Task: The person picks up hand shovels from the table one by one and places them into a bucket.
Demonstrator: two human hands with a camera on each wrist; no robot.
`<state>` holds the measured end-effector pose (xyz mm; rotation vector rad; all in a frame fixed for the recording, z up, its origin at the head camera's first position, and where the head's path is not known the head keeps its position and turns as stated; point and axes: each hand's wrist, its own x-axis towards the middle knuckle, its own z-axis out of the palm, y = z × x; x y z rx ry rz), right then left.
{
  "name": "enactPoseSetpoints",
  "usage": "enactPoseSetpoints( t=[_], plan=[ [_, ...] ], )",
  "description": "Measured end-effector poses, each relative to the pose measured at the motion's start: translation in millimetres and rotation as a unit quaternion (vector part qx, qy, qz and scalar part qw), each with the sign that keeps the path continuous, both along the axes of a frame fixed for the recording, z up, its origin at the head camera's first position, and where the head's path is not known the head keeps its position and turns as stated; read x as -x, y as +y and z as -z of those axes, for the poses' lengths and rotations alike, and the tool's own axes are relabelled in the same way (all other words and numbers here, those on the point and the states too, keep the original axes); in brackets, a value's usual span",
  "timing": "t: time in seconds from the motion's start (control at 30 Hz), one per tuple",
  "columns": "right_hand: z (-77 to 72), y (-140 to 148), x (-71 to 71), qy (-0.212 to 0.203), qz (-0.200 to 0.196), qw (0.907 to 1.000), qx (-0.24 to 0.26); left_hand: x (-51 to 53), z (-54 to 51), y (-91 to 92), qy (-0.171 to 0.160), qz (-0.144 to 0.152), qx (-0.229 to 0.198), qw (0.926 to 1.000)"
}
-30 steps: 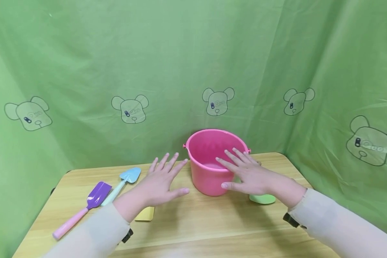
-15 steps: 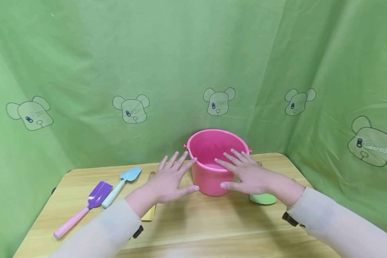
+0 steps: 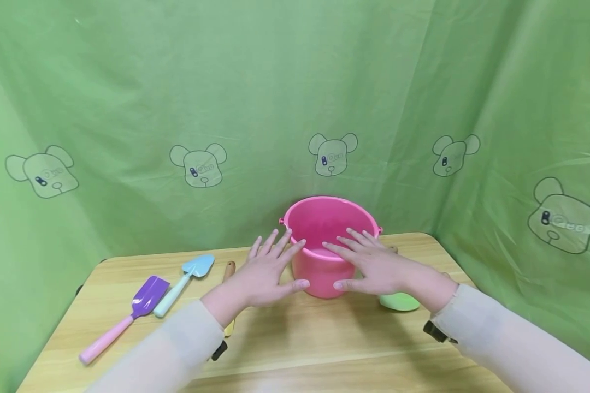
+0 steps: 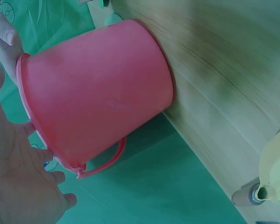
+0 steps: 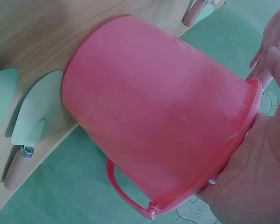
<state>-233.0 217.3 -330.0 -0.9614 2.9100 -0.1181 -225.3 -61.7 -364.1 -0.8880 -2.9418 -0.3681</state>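
Left hand (image 3: pixel 263 275) and right hand (image 3: pixel 381 267), fingers extended, grasp nothing; whether they touch the pink bucket (image 3: pixel 320 278), upright between and beyond them, is unclear. Gripping appears yet to be done; the purple-bladed shovel (image 3: pixel 142 304) lies left of the left hand.

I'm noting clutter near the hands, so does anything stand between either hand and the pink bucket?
Nothing visible does. The left hand and right hand are both right by the pink bucket, with no object between. The green trowels lie on the tabletop beside the bucket, out of the way.
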Motion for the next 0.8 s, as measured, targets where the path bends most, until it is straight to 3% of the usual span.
enactPoseSetpoints(
  t=[0.4,0.8],
  plan=[
    [0.5,0,0.4,-0.001,-0.002,1.0000,0.001,5.2,2.7,7.2,0.032,0.017,-0.013,0.9993],
    [3.1,2,3.5,0.011,-0.014,0.9998,-0.004,11.9,5.9,18.2,0.052,0.015,-0.016,0.9984]
  ],
)
